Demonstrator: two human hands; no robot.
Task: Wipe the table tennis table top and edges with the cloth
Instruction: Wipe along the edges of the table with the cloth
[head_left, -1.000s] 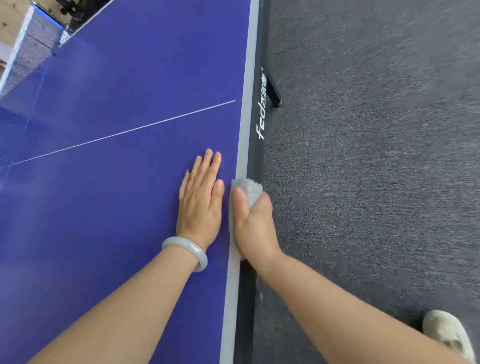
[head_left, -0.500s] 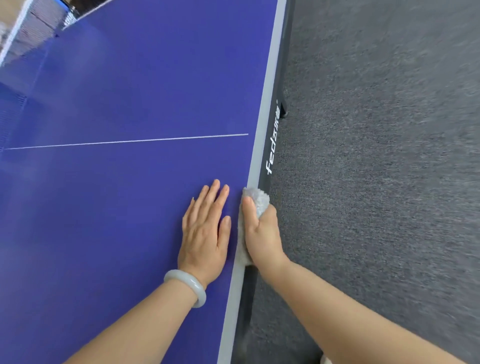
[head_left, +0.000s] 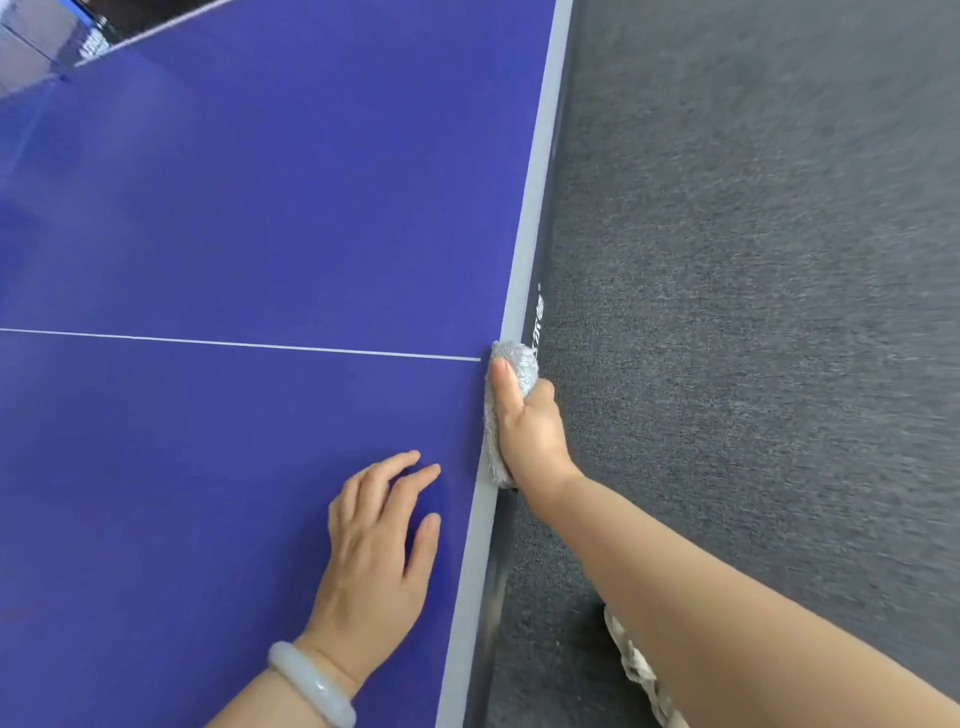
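Grey carpet (head_left: 753, 312) flanks the rt side of the blue surface (head_left: 234, 234); net (head_left: 31, 47) just visible at its far-left corner. Cloth (head_left: 514, 356): pale grey, fluffy, folded over the grey edge band (head_left: 530, 218) on the surface's rt edge, right where the thin white centre line (head_left: 234, 343) ends. My right hand (head_left: 527, 436) grips it, thumb flat on top and pressing the cloth onto the band. The other fingers (head_left: 543, 395) curl down over the side face and are mostly hidden, so I can't tell how far under they reach. White lettering (head_left: 540, 306) on the side face sits just beyond the cloth, partly covered. My left hand (head_left: 376, 545) rests on the blue near the same edge, apart from the cloth. It holds nothing; fingers loosely bent & a little spread, tips on the top, pale bangle (head_left: 311, 686) at the wrist. Shoe (head_left: 639, 670) on the carpet under my rt forearm.

Step in hand (judged): edge wipe, approx. mid-length of this edge, cloth straddling top band & side face. The band runs on well beyond the cloth, so a good part of the edge looks undone. Whether the blue top is done can't be read from here.

Next move, prob.: slide the cloth fwd along the band w/ even thumb pressure, wrapped over both faces so it doesn't roll off. Left hand follows as a brace, and I step along, since my rt arm looks nearly at full reach.
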